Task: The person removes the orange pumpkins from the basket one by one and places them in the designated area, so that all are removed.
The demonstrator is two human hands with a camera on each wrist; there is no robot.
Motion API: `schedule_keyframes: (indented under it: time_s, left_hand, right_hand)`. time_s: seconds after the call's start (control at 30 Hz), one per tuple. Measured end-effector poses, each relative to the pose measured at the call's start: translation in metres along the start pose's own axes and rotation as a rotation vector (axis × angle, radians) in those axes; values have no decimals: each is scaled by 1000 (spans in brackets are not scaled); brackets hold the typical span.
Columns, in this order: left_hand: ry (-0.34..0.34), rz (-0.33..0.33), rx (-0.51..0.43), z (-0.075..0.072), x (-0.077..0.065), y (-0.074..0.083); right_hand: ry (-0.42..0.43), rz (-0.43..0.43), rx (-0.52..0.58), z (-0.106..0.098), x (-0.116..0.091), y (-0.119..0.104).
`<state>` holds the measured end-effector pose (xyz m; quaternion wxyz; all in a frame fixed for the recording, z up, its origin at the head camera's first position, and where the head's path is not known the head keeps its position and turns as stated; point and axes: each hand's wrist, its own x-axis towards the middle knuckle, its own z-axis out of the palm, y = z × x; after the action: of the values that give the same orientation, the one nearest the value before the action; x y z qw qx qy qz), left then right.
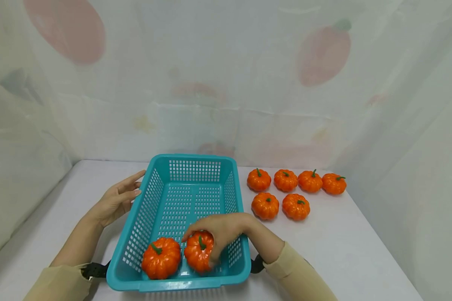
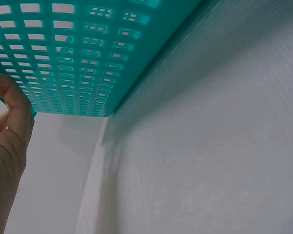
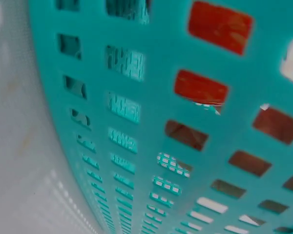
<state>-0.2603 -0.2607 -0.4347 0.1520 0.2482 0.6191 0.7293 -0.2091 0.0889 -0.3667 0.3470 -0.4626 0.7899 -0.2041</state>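
A teal plastic basket with slotted walls stands on the white table. Two small orange pumpkins with green stems are in its near end: the left pumpkin lies by itself, while my right hand reaches over the right wall and grips the right pumpkin between thumb and fingers. My left hand is at the basket's left side, loosely bent fingers touching the rim from outside. In the left wrist view, part of that hand shows against the slotted wall. The right wrist view shows orange through the wall slots; the hand's grip is hidden there.
Right of the basket several more pumpkins sit in two rows, a back row and a shorter front row. White table surface extends to the right. A pale printed curtain hangs behind and along both sides.
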Motion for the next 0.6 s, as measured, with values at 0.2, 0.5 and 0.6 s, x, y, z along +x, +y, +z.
schedule_keyframes:
  time_s: [0.2, 0.5, 0.6]
  left_hand:
    - [-5, 3, 1, 1, 1, 2]
    - [-2, 5, -4, 0, 1, 0]
    - [-7, 5, -4, 1, 2, 0]
  right_hand:
    - [193, -7, 66, 0, -10, -6]
    - [452, -14, 161, -3, -30, -4]
    - [523, -4, 239, -3, -38, 0]
